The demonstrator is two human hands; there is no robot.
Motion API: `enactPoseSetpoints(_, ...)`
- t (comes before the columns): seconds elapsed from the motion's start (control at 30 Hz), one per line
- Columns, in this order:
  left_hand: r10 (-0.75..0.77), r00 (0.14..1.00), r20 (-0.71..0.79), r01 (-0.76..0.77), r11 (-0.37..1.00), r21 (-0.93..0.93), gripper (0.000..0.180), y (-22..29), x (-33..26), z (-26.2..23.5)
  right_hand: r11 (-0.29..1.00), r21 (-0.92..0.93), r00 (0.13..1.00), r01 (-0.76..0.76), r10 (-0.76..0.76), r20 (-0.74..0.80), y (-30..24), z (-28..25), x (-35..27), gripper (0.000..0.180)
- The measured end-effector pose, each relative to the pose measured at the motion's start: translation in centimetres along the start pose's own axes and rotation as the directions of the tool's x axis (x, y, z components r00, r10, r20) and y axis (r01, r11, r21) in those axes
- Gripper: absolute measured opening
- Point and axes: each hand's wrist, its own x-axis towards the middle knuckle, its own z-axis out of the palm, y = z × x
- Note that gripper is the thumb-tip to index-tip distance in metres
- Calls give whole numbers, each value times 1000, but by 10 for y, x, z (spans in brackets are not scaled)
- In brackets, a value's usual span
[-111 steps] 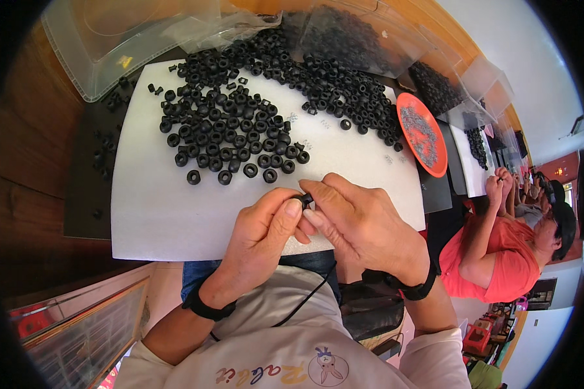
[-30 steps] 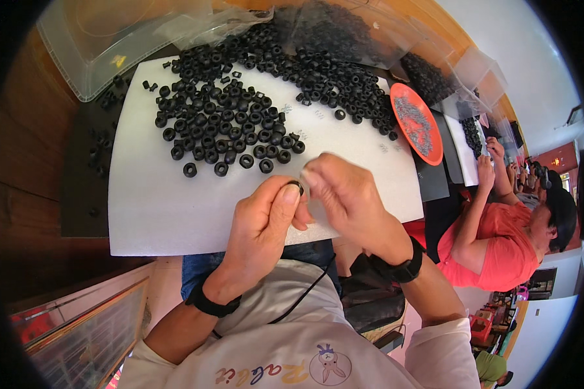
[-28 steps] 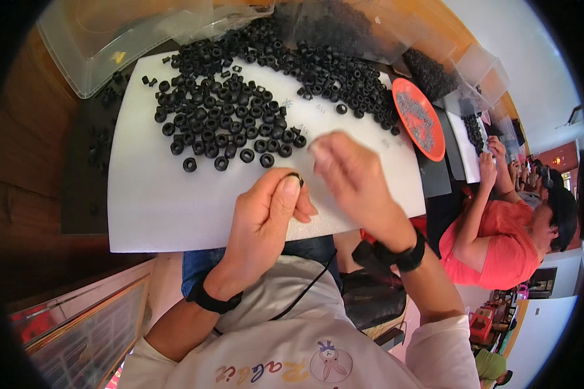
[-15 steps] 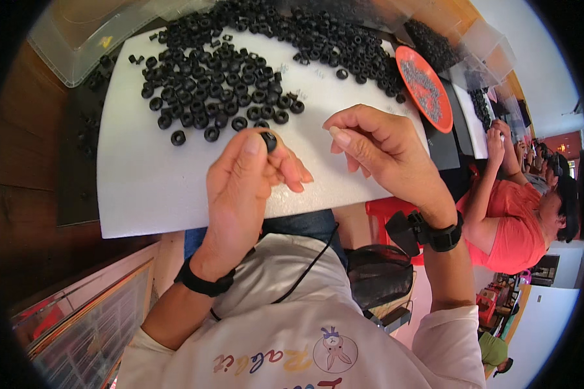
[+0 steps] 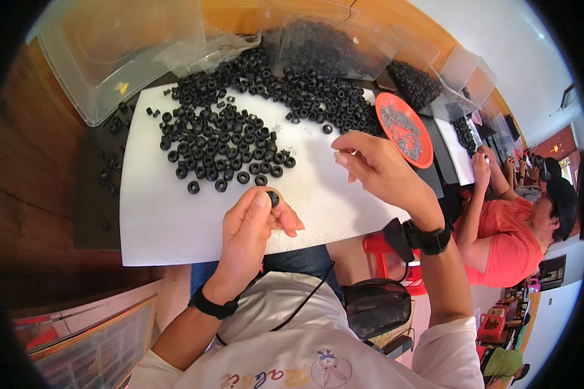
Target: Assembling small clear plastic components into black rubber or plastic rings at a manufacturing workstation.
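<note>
My left hand [image 5: 243, 236] is closed, pinching a small black ring-like part [image 5: 274, 199] between thumb and forefinger above the near half of a white foam board [image 5: 169, 227]. My right hand [image 5: 384, 174] hovers to its right, near an orange-red plate [image 5: 424, 158] that holds many tiny silvery pieces [image 5: 402, 133]. Its thumb and forefinger are drawn together; whatever is between them, if anything, is too small to make out. Beyond my left hand lies a spread of loose black ring-like parts [image 5: 220, 146], with a denser heap [image 5: 318, 94] behind it.
Clear plastic bins [image 5: 120, 58] stand along the back, some holding dark parts [image 5: 414, 84]. A person in a coral shirt [image 5: 499, 249] works at another white board [image 5: 459, 155] on the right. A red stool [image 5: 375, 244] and a black mesh basket [image 5: 376, 305] sit below the board.
The view has tilted so the board sits lower in it. My right hand has moved right, closer to the plate. My left hand still holds the black part in about the same place.
</note>
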Motion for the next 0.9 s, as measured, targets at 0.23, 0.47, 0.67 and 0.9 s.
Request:
enactPoseSetpoints(0.23, -1, 1000, 26, 0, 1000, 24, 32, 2, 0, -2, 914, -346, 977, 210, -206, 50, 19, 1, 51, 14)
enactPoseSetpoints(0.47, 2, 1000, 23, -2, 1000, 23, 30, 0, 0, -4, 863, -475, 979, 173, -98, 177, 25, 17, 76, 14)
enactPoseSetpoints(0.67, -14, 997, 73, 12, 1000, 24, 28, -1, 2, -7, 851, -471, 961, 234, -128, 245, 27, 13, 91, 19)
enactPoseSetpoints(0.9, -80, 995, 63, 77, 996, 50, 27, 2, 3, -5, 789, -587, 983, 180, -131, 125, 35, 15, 115, 23)
